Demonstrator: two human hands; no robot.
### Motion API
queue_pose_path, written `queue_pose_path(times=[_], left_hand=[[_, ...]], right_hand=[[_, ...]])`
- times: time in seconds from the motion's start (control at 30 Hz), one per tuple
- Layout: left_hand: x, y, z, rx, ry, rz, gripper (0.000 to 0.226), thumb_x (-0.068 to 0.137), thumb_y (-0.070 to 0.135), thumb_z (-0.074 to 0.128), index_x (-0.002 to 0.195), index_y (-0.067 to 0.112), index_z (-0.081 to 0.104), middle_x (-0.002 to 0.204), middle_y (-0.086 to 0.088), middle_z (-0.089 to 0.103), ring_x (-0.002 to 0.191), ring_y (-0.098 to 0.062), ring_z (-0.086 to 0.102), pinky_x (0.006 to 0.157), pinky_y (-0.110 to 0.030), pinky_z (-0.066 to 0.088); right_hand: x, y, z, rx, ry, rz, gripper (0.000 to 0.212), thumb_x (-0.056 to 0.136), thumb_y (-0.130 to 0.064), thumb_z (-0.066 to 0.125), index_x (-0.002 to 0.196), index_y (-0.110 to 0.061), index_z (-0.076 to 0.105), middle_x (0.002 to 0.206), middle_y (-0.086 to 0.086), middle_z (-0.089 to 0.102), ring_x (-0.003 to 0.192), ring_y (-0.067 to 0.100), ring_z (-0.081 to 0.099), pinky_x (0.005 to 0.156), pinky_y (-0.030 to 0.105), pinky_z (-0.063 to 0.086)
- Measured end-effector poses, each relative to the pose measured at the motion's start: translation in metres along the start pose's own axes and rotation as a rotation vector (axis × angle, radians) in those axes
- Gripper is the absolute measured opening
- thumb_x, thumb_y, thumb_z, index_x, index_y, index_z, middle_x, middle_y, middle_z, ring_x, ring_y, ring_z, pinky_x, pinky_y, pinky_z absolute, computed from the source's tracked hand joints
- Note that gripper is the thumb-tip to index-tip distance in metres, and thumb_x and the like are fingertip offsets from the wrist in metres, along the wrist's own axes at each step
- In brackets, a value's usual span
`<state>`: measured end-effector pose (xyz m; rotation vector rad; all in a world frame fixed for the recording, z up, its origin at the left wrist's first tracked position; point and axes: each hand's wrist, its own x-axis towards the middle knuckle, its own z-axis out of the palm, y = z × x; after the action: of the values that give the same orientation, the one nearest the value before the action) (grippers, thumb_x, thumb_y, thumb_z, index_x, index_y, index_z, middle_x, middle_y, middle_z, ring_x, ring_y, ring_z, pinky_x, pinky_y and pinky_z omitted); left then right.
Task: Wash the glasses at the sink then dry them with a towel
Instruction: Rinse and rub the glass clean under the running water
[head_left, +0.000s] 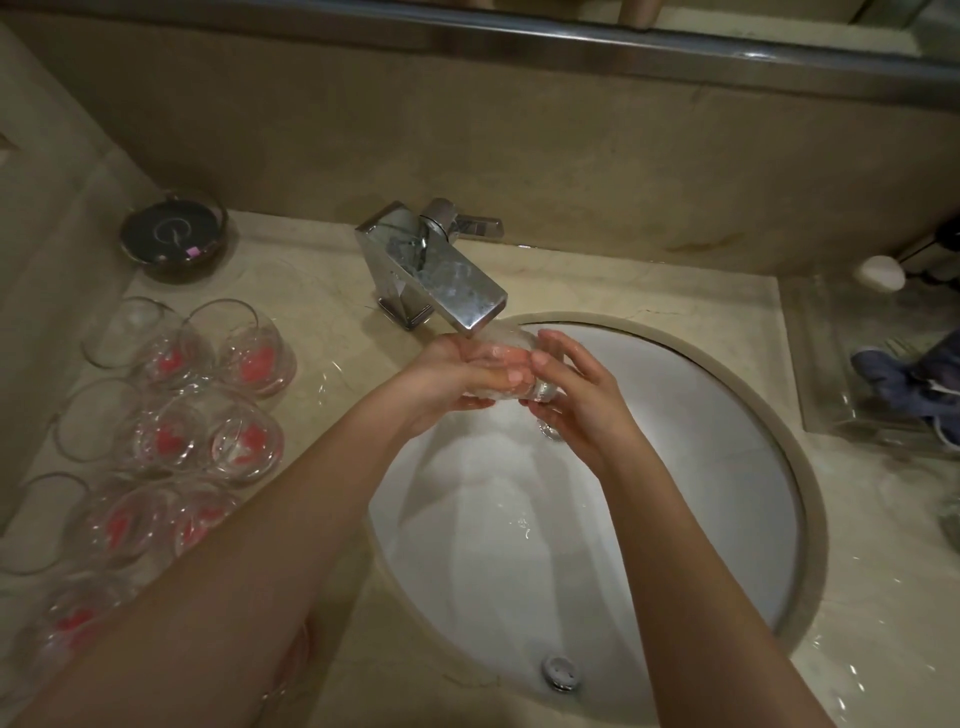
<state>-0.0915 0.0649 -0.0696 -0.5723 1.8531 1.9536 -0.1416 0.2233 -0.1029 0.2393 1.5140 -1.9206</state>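
Probably one glass (511, 371), blurred between both hands (514, 384) under running water.

I see two bare forearms coming in from the lower left and lower right of the frame. No sleeves show. Left hand (457, 374) and right hand (576, 395) wear no gloves; short, unpainted nails on the right fingers (543, 358).
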Motion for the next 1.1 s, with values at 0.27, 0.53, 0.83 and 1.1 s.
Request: queue_pose_path(times=[0.27,0.53,0.83,1.1], left_hand=[[-0.005,0.007,0.004,0.009,0.014,0.038,0.057,0.084,0.005,0.071,0.063,0.058,0.069,0.116,-0.011,0.07,0.111,-0.022,0.065,0.098,-0.037,0.046],[0.0,0.001,0.0,-0.021,-0.015,0.043,0.032,0.083,0.002,0.07,0.08,0.033,0.076,0.106,-0.007,0.071,0.104,-0.021,0.067,0.099,-0.041,0.046],[0.007,-0.005,-0.006,-0.026,-0.021,0.039,0.016,0.087,0.006,0.067,0.087,0.021,0.073,0.086,0.001,0.075,0.083,-0.009,0.07,0.077,-0.024,0.05],[0.01,-0.009,-0.007,-0.047,-0.025,0.044,0.017,0.084,0.007,0.07,0.094,0.02,0.069,0.093,-0.006,0.075,0.09,-0.016,0.071,0.087,-0.03,0.053]], right_hand=[[-0.001,-0.009,0.003,-0.104,-0.053,0.18,0.048,0.094,-0.052,0.05,0.105,-0.009,0.068,0.082,0.009,0.07,0.06,0.012,0.065,0.053,0.019,0.052],[0.003,-0.006,-0.014,-0.089,-0.162,0.038,0.04,0.081,-0.015,0.071,0.12,-0.015,0.06,0.109,0.009,0.071,0.097,0.028,0.07,0.085,0.033,0.057],[0.001,-0.004,-0.019,-0.101,-0.14,0.066,0.034,0.087,-0.004,0.065,0.12,-0.012,0.059,0.112,0.011,0.067,0.091,0.023,0.07,0.078,0.03,0.056],[-0.001,-0.007,-0.008,-0.127,-0.127,0.176,0.041,0.094,-0.037,0.055,0.109,0.0,0.066,0.098,0.018,0.069,0.08,0.023,0.07,0.065,0.025,0.057]])
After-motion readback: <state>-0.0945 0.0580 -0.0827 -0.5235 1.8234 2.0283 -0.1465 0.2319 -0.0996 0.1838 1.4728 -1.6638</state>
